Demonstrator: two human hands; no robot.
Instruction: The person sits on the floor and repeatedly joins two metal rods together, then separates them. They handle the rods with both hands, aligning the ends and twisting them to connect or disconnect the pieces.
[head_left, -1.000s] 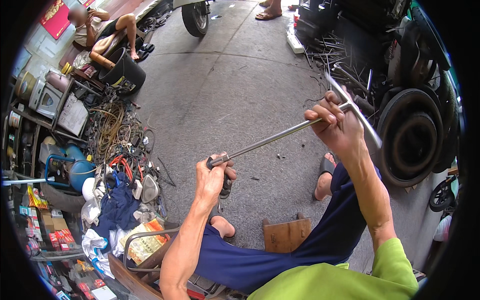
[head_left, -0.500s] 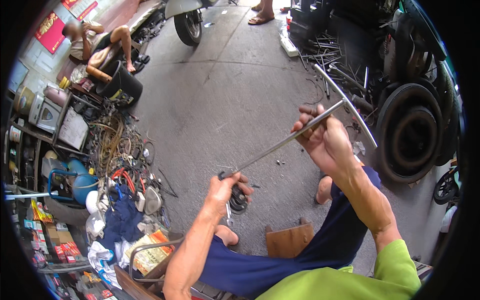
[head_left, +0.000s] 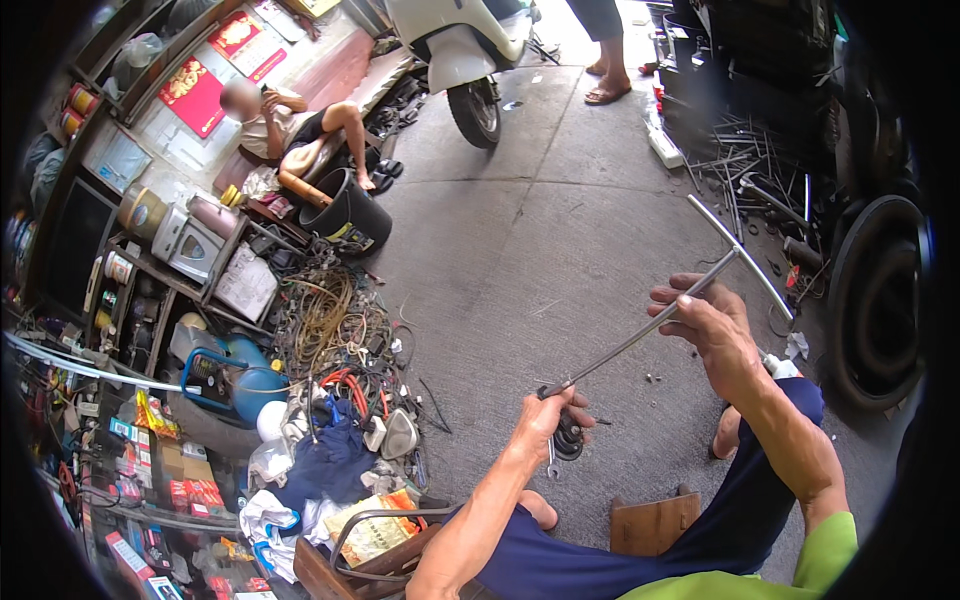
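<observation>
A long metal T-handle wrench [head_left: 650, 325] slants between my hands, its crossbar up at the right. My right hand [head_left: 715, 325] holds the shaft below the crossbar, thumb in front and fingers extended behind it. At the lower end my left hand [head_left: 545, 425] is closed around the tip, where a small dark piece shows beside the thumb. Under those fingers appears a black coiled or ringed part [head_left: 568, 440]; whether it is held or lies on the floor I cannot tell. A small open-end spanner [head_left: 553, 460] shows just below it.
A low wooden stool [head_left: 655, 522] stands between my legs. Cables [head_left: 325, 315], cloths and boxes are heaped at the left, near a black bucket [head_left: 350, 215]. Another person [head_left: 290, 130] sits beyond. A scooter [head_left: 465, 60], metal rods [head_left: 740, 165] and a tyre [head_left: 880, 300] stand or lie farther off.
The whole view has shifted, so the scene sits farther right and lower. My right hand's fingers have straightened along the shaft. Both hands stay at the T-handle wrench.
</observation>
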